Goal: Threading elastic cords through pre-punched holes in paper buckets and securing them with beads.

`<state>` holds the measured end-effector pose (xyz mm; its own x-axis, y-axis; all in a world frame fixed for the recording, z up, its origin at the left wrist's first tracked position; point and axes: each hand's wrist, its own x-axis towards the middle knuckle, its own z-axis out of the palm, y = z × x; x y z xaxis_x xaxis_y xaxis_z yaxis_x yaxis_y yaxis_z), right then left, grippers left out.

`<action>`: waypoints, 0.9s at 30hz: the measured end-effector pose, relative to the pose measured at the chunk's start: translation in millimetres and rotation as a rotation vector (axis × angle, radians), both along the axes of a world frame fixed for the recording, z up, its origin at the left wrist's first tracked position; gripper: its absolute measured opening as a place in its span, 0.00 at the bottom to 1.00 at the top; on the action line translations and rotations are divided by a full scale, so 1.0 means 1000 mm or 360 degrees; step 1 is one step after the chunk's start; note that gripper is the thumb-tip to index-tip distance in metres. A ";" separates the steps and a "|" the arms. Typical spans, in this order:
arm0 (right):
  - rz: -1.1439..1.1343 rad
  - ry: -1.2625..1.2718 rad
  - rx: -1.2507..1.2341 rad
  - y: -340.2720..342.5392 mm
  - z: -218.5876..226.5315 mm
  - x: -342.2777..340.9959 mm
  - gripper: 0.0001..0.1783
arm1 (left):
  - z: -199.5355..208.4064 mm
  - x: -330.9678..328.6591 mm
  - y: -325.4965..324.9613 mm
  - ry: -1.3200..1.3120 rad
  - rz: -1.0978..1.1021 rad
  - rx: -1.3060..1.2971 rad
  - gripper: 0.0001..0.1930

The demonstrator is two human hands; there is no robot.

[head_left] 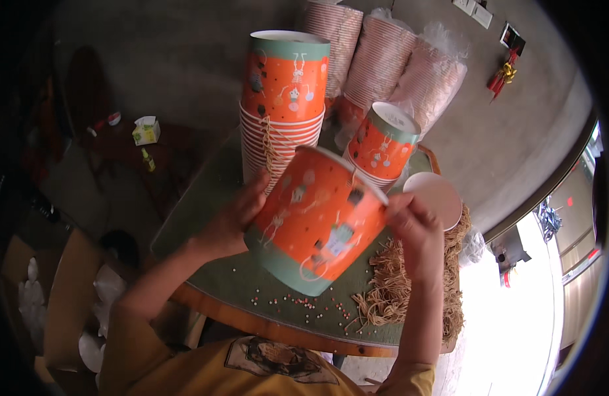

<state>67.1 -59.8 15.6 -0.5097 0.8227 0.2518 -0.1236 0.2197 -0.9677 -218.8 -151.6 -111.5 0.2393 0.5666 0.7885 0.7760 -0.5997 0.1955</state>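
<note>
An orange paper bucket (324,221) with a teal band and pale cartoon figures is held up, tilted, over the table. My left hand (241,214) grips its left side, the fingers partly hidden by the wall. At the right end of the rim, my right hand (415,221) pinches the edge with bent fingers; some blur hides whether a cord is there too. Behind rises a tall stack of matching nested buckets (284,86), with tan cords (270,142) draped down its side. Close to my right forearm lies a heap of tan twisted cords (400,284).
A shorter bucket stack (383,142) and a round white bucket or lid (435,198) stand right of centre. Plastic-wrapped stacks (380,56) line the back. Tiny pale and reddish beads (304,303) dot the green table (212,264). Cardboard boxes (73,297) stand at lower left.
</note>
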 end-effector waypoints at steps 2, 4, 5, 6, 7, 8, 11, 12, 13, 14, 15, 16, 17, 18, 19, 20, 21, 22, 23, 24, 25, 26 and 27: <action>0.0001 0.0110 -0.0029 0.024 0.020 -0.003 0.11 | 0.031 0.003 0.015 0.0024 -0.0168 0.0273 0.53; 0.0022 0.0110 0.0018 0.040 0.036 -0.008 0.10 | 0.067 0.012 0.021 0.0171 -0.0472 0.0370 0.55; 0.0015 0.0171 -0.0049 0.038 0.041 -0.022 0.08 | 0.071 0.007 0.013 0.0195 -0.0350 0.0164 0.48; 0.0182 0.0305 -0.0123 0.045 0.043 -0.029 0.08 | 0.075 0.004 0.008 0.0204 -0.0374 0.0157 0.48; 0.0352 0.0431 -0.0190 0.052 0.044 -0.033 0.07 | 0.078 0.004 0.004 0.0189 -0.0346 0.0190 0.42; 0.0451 0.0485 -0.0248 0.056 0.048 -0.033 0.08 | 0.084 0.005 0.001 0.0174 -0.0318 0.0224 0.37; 0.0386 0.0513 -0.0114 0.045 0.051 -0.039 0.10 | 0.107 0.016 -0.009 -0.0039 -0.0374 0.0171 0.26; 0.0397 0.0516 -0.0112 0.040 0.053 -0.043 0.10 | 0.113 0.020 -0.012 -0.0168 -0.0329 0.0109 0.24; 0.0438 0.0596 -0.0041 0.034 0.057 -0.045 0.11 | 0.118 0.024 -0.011 -0.0270 -0.0329 0.0143 0.23; 0.0481 0.0674 0.0032 0.030 0.059 -0.046 0.14 | 0.128 0.023 -0.014 -0.0267 -0.0325 0.0157 0.23; 0.0703 0.0677 0.0207 0.038 0.052 -0.043 0.27 | 0.139 0.022 -0.019 -0.0292 -0.0289 0.0076 0.22; 0.0659 0.0593 0.0487 0.031 0.049 -0.039 0.35 | 0.146 0.019 -0.018 -0.0318 -0.0260 -0.0009 0.21; 0.0629 0.0516 0.0759 0.022 0.046 -0.039 0.43 | 0.150 0.016 -0.017 -0.0434 -0.0294 0.0023 0.20; 0.0649 0.0280 0.0985 0.023 0.047 -0.034 0.58 | 0.157 0.012 -0.018 -0.0521 -0.0352 -0.0002 0.20; 0.0556 0.0142 0.1286 0.022 0.049 -0.033 0.61 | 0.165 0.009 -0.019 -0.0610 -0.0406 -0.0032 0.19; 0.0440 -0.0011 0.1588 0.017 0.054 -0.030 0.65 | 0.174 0.008 -0.016 -0.0593 -0.0400 -0.0002 0.19; 0.0373 -0.0083 0.1551 0.013 0.059 -0.029 0.69 | 0.186 0.010 -0.019 -0.0595 -0.0395 0.0004 0.19; 0.0364 -0.0106 0.1520 0.014 0.066 -0.028 0.70 | 0.201 0.013 -0.025 -0.0597 -0.0312 -0.0179 0.21; 0.0365 -0.0124 0.1484 0.017 0.071 -0.030 0.70 | 0.213 0.013 -0.028 -0.0600 -0.0217 -0.0365 0.24; 0.0395 -0.0054 0.1279 0.016 0.074 -0.036 0.70 | 0.225 0.009 -0.026 -0.0531 -0.0168 -0.0354 0.23; 0.0354 0.0036 0.1253 0.022 0.076 -0.041 0.70 | 0.234 0.009 -0.019 -0.0595 -0.0198 -0.0319 0.23; 0.0307 0.0116 0.1238 0.024 0.084 -0.047 0.69 | 0.244 0.006 -0.015 -0.0660 -0.0241 -0.0270 0.23; 0.0300 0.0282 0.1106 0.021 0.095 -0.054 0.67 | 0.262 -0.002 -0.013 -0.0703 -0.0571 -0.0354 0.31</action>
<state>13.3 -38.7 110.4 -0.5301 0.3460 0.7741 -0.3612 0.7339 -0.5753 -220.6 -164.8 150.8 0.1231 0.6738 0.7286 0.3498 -0.7165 0.6035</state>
